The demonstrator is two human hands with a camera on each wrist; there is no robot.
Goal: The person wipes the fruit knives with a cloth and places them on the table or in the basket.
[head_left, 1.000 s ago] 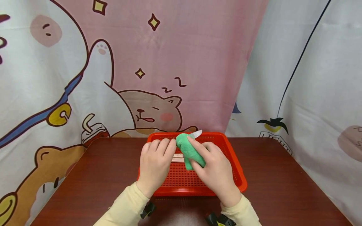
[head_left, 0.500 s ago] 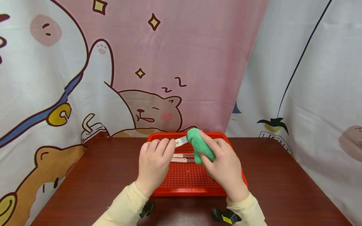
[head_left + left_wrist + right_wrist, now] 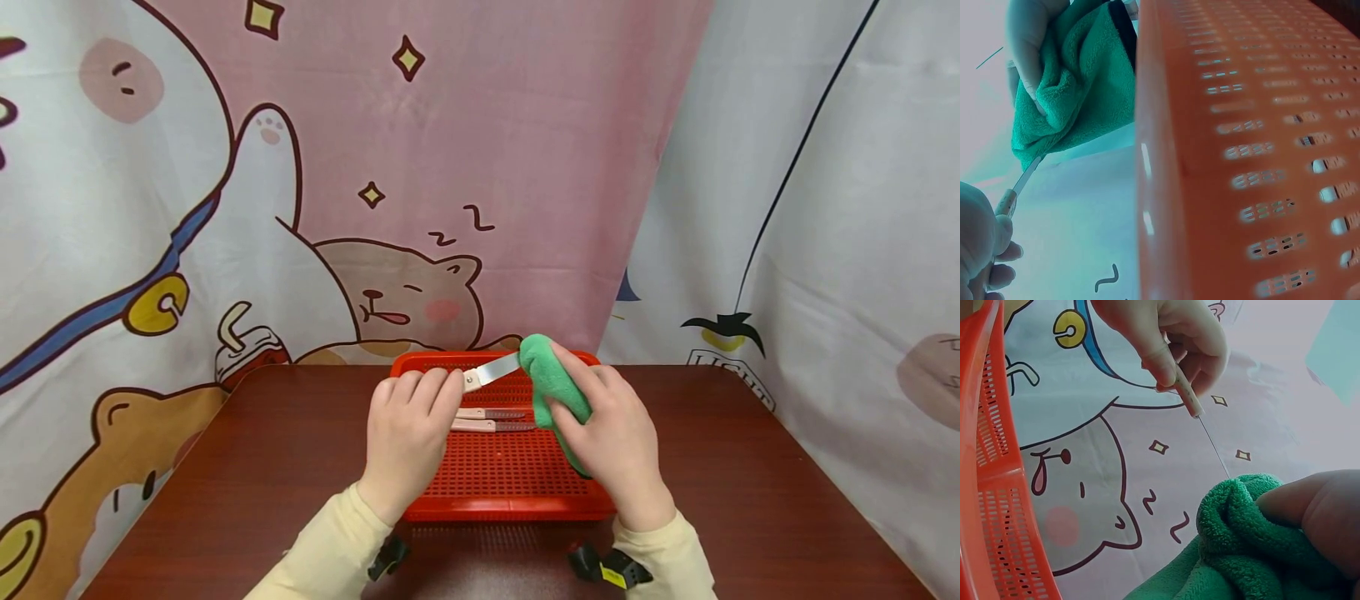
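Observation:
My left hand (image 3: 408, 442) grips a knife (image 3: 498, 367) by its pale handle, the blade pointing right and slightly up above the basket. A folded green cloth (image 3: 555, 383) is pinched in my right hand (image 3: 617, 446), wrapped over the blade's tip end. In the right wrist view, the thin blade runs from the pale handle (image 3: 1189, 394) into the fold of the cloth (image 3: 1241, 531). The left wrist view also has the cloth (image 3: 1085, 81) around the blade's far end. Below, two more pale-handled knives (image 3: 480, 426) lie side by side in the red basket (image 3: 510, 507).
The red plastic basket, with perforated sides, stands on a dark brown wooden table (image 3: 300, 450). Behind the table hangs a cartoon-printed curtain (image 3: 540, 167). Each wrist wears a strapped black device, the right one (image 3: 611, 568) with a yellow label.
My right hand has slid the cloth rightward and slightly up along the blade, from near the handle to the tip, baring more metal. The left hand has stayed nearly still.

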